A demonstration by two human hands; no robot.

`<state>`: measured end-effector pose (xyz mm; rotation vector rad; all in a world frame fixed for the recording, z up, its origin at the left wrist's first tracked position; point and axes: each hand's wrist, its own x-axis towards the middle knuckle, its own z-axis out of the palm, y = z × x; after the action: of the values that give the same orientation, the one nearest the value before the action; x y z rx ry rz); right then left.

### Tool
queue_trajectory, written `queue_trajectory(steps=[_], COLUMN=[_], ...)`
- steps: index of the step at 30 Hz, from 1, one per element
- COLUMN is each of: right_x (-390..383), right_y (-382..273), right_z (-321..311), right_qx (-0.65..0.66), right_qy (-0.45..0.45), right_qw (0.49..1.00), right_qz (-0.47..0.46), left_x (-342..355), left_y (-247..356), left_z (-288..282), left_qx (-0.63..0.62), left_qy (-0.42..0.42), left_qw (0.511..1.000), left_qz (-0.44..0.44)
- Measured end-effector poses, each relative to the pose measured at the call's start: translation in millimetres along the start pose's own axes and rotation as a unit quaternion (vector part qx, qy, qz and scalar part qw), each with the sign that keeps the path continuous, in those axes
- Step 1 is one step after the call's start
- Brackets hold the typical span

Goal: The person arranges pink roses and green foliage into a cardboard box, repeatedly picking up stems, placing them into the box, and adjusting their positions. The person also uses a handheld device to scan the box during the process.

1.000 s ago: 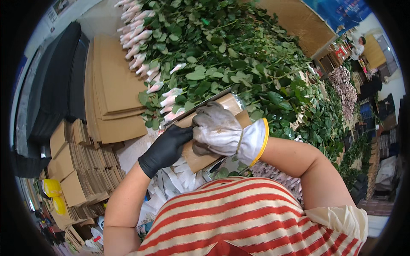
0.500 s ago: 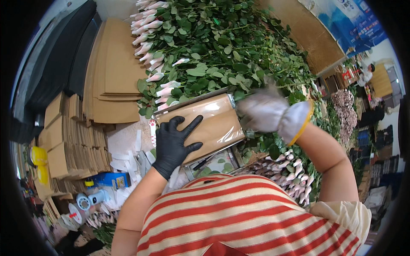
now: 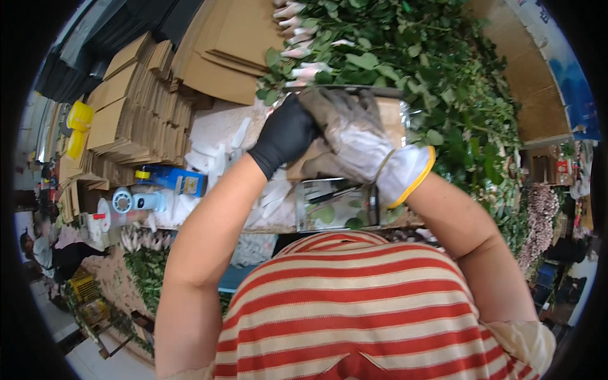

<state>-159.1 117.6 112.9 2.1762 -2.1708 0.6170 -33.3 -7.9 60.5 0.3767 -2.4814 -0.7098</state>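
Note:
A stack of brown paper sheets (image 3: pixel 391 119) with shiny clear film at its right end lies in front of me, mostly covered by my hands. My left hand (image 3: pixel 288 134), in a black glove, is closed at the stack's left end. What its fingers hold, if anything, is hidden. My right hand (image 3: pixel 351 130), in a grey and white work glove with a yellow cuff edge, rests across the paper. Its fingers are spread, the thumb standing apart toward me, and its leading fingers meet the black glove. Below the paper sits a metal-framed tray (image 3: pixel 300 209) with a pen (image 3: pixel 334 194) and leaves.
Leafy rose stems (image 3: pixel 437 69) with wrapped pale heads (image 3: pixel 308 71) fill the far side. At left stand folded cardboard pieces (image 3: pixel 130 104), larger cardboard sheets (image 3: pixel 237 38), yellow tape (image 3: pixel 78 126), a blue bottle (image 3: pixel 180 180) and a small light-blue fan (image 3: pixel 136 201). White strips (image 3: pixel 218 161) lie nearby.
My right hand has come in from the right onto the paper, beside the left. My left hand has gone from spread flat on the paper to closed at its left end. The view has shifted.

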Motion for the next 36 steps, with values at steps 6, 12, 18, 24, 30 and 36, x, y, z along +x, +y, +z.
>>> queue_trajectory(steps=[6,12,18,24,30,36], right_x=[2,9,13,19,25,28], right_y=[12,8,12,7,7,8], right_z=[-4,3,-5,-8,-10,-9], right_qx=[0.007,0.027,0.039,0.042,0.040,0.044], right_qy=[0.016,0.045,0.049,0.013,0.005,0.018], right_qw=[1.000,0.997,0.998,0.999,0.999,0.998], right_qz=[-0.013,-0.050,-0.033,-0.012,0.000,0.034], left_x=[-103,-195,-300,-210,-84,-63], left_y=[-15,-49,-8,8,-18,-47], left_z=[-57,46,-62,-130,-92,-88], left_qx=[0.050,0.328,0.094,-0.617,-0.328,-0.325], left_qy=[0.015,0.030,-0.208,-0.067,-0.292,-0.366], left_qw=[0.908,0.822,0.836,0.590,0.854,0.845], left_qz=[-0.416,-0.465,-0.499,-0.515,-0.277,-0.214])
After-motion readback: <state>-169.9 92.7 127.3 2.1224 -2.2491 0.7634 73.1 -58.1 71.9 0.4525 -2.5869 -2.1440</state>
